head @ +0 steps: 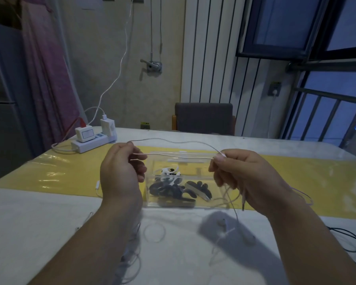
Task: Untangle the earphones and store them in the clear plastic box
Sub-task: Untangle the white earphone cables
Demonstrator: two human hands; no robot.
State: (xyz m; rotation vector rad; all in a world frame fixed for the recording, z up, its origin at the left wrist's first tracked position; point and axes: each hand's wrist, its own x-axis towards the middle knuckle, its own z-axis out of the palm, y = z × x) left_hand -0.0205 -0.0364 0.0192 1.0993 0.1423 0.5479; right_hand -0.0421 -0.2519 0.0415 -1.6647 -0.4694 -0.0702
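White wired earphones (173,155) stretch in several strands between my two hands above the table. My left hand (121,173) pinches the strands at their left end. My right hand (240,177) pinches them at the right end, near a small white piece, and more cable and a plug hang below it. The clear plastic box (214,200) sits on the table right under and between my hands. Inside it lie black and white ear hooks and earpieces. Loose white cable loops (154,231) lie on the table in front of the box.
A white power strip (90,144) with chargers stands at the back left. A black cable (345,239) lies at the right edge. A yellow runner (60,171) crosses the white table (49,219). A grey chair (203,118) stands behind the table.
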